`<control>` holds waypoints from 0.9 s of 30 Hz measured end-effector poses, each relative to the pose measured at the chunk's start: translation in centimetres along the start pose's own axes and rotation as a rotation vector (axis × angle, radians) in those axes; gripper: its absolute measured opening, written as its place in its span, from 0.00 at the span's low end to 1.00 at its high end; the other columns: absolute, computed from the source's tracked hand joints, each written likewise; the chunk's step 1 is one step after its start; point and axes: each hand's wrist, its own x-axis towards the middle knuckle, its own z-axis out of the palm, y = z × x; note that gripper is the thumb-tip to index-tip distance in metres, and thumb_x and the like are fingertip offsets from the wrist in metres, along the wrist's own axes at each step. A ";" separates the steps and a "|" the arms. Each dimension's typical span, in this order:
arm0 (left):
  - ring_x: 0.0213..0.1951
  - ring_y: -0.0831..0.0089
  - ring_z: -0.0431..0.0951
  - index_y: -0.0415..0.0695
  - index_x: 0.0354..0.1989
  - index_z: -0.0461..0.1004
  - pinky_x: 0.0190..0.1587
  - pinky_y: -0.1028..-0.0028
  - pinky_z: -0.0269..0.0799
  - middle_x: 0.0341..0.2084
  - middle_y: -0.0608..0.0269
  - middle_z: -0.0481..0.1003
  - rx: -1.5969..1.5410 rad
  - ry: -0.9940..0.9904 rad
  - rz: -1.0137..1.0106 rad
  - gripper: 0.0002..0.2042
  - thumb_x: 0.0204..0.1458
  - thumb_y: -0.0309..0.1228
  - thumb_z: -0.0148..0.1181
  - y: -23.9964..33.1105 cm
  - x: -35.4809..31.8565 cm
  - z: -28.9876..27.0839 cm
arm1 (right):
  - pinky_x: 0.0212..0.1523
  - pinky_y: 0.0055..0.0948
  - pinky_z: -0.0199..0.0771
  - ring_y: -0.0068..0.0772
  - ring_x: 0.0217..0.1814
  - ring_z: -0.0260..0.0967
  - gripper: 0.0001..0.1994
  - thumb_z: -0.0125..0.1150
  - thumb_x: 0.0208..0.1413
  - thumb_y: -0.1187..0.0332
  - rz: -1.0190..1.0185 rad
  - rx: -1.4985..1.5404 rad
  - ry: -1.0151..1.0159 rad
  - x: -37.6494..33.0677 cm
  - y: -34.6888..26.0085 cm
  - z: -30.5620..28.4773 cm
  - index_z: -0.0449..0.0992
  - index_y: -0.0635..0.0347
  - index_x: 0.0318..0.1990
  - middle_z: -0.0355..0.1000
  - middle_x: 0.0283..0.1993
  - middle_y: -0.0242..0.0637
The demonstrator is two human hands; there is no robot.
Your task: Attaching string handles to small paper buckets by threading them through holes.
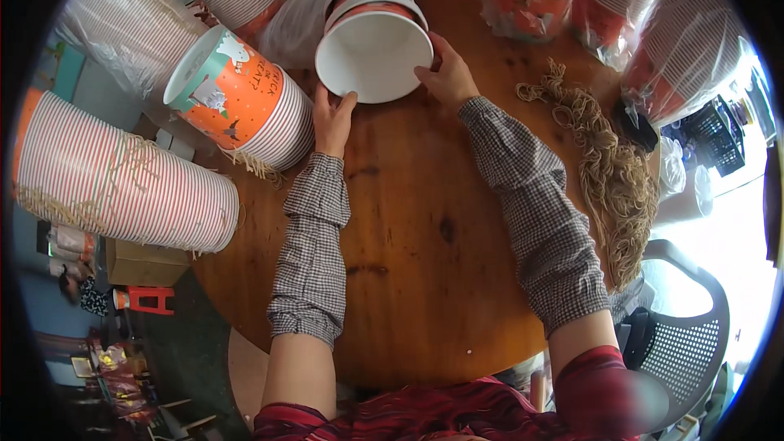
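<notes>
A white-lined paper bucket [374, 59] lies tilted at the far middle of the round wooden table, its open mouth facing me. Behind it show the rims of more buckets with bits of orange print; whether they are nested in it I cannot tell. My left hand [333, 121] pinches the lower left of the rim between thumb and fingers. On the right side of the same rim, my right hand [449, 75] grips with its thumb at the mouth and its fingers round the outside. Left of my left hand stands a short stack of orange, Halloween-printed paper buckets [245, 106].
A long stack of striped-edged buckets [131, 175] wound with twine leans at the left. Plastic-wrapped bucket stacks [535, 0] line the far edge. A heap of tan twine loops [612, 180] lies at the right. Beyond the table are a grey chair [686, 343] and a red stool [151, 300].
</notes>
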 end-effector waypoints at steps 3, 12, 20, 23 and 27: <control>0.47 0.70 0.72 0.35 0.57 0.61 0.51 0.74 0.68 0.48 0.59 0.70 0.053 0.014 0.005 0.22 0.53 0.23 0.55 0.0 -0.2 -0.2 | 0.44 0.35 0.75 0.41 0.45 0.74 0.31 0.58 0.47 0.72 0.128 -0.069 -0.097 0.5 0.0 0.0 0.60 0.58 0.62 0.74 0.44 0.52; 0.41 0.74 0.75 0.39 0.57 0.62 0.38 0.76 0.76 0.46 0.60 0.71 0.049 0.036 -0.177 0.20 0.56 0.26 0.54 0.6 -3.6 -1.6 | 0.33 0.34 0.76 0.38 0.33 0.75 0.27 0.54 0.52 0.73 -0.024 -0.189 -0.025 -3.2 0.2 1.1 0.60 0.58 0.61 0.74 0.42 0.50; 0.41 0.68 0.75 0.32 0.54 0.63 0.42 0.72 0.72 0.44 0.55 0.73 0.194 0.013 -0.078 0.19 0.53 0.24 0.50 2.6 -10.3 -3.3 | 0.50 0.30 0.70 0.37 0.50 0.71 0.31 0.54 0.49 0.75 0.062 -0.122 -0.247 -11.3 -4.6 -0.5 0.57 0.59 0.64 0.72 0.48 0.48; 0.32 0.73 0.75 0.33 0.50 0.66 0.33 0.74 0.72 0.36 0.58 0.74 0.174 0.057 -0.073 0.17 0.51 0.22 0.49 3.2 -11.9 -4.5 | 0.45 0.29 0.74 0.37 0.40 0.75 0.35 0.54 0.46 0.73 -0.158 -0.024 -0.408 -13.4 -4.7 -1.8 0.53 0.58 0.66 0.75 0.41 0.47; 0.24 0.81 0.71 0.35 0.46 0.67 0.25 0.80 0.68 0.30 0.64 0.73 0.153 0.037 -0.157 0.13 0.52 0.23 0.50 2.5 -13.8 -8.3 | 0.40 0.27 0.74 0.28 0.39 0.75 0.20 0.53 0.48 0.74 0.011 -0.321 -0.216 -15.0 -5.9 -4.7 0.74 0.60 0.52 0.76 0.36 0.42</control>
